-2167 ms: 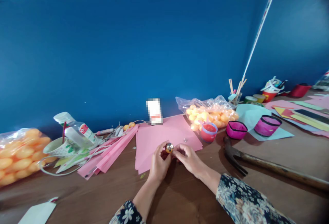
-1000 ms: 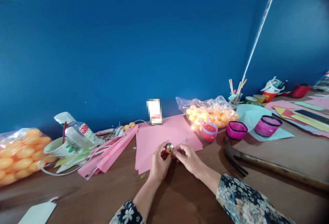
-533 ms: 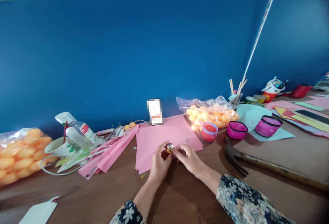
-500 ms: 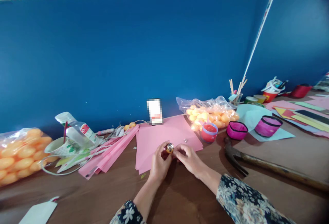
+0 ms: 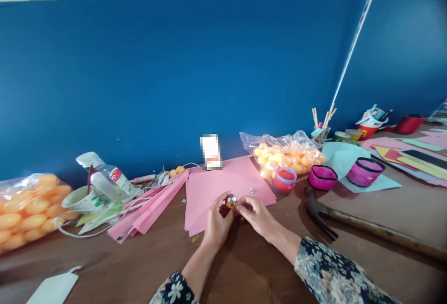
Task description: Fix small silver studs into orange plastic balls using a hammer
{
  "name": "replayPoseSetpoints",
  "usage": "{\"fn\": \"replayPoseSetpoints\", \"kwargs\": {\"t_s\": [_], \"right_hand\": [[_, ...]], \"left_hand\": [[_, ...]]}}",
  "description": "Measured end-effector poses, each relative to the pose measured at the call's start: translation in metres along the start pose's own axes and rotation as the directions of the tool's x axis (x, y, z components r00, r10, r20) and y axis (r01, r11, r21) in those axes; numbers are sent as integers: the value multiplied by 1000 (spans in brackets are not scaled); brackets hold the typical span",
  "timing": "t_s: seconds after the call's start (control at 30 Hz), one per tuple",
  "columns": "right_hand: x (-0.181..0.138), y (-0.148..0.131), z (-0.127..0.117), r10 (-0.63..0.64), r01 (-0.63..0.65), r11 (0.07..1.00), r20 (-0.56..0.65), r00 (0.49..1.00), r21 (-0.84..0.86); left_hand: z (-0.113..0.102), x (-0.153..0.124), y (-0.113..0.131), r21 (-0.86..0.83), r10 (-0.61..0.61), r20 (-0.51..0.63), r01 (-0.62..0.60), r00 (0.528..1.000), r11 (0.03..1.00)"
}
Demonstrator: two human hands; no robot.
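Observation:
My left hand (image 5: pixel 218 222) is closed around a small round ball (image 5: pixel 231 201), orange at its rim with a shiny silvery top. Close beside it on the right, the fingertips of my right hand (image 5: pixel 256 215) are pinched together at the ball's edge; whatever they grip is too small to make out. Both hands are over the near edge of a stack of pink paper (image 5: pixel 216 178). On that paper, just beyond my right hand, lies a tiny silvery piece (image 5: pixel 253 191).
A claw hammer (image 5: pixel 370 229) lies at the right, near two magenta fabric rings (image 5: pixel 323 177) and a red cup (image 5: pixel 284 180). Bags of orange balls (image 5: pixel 28 211) stand on both sides. Leftward are a tilted plastic bottle (image 5: pixel 104 178) and folded pink strips (image 5: pixel 157 206). A blue partition (image 5: pixel 195 71) rises behind.
Hardly anything differs. Both hands keep the same pose at the ball, and the whole view has shifted very slightly.

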State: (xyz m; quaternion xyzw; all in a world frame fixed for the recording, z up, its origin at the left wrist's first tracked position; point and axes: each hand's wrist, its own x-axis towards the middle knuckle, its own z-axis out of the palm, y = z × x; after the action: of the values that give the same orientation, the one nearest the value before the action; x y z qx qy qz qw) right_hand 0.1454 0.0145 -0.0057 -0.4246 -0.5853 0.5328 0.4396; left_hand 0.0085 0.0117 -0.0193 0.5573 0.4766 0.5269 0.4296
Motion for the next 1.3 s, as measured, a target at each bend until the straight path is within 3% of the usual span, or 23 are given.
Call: {"fn": "replayPoseSetpoints", "kwargs": {"t_s": [1.3], "right_hand": [[0, -2, 0, -10, 10, 1000, -15, 1000, -1]], "left_hand": [[1, 0, 2, -34, -1, -11, 0, 1000, 999]]}}
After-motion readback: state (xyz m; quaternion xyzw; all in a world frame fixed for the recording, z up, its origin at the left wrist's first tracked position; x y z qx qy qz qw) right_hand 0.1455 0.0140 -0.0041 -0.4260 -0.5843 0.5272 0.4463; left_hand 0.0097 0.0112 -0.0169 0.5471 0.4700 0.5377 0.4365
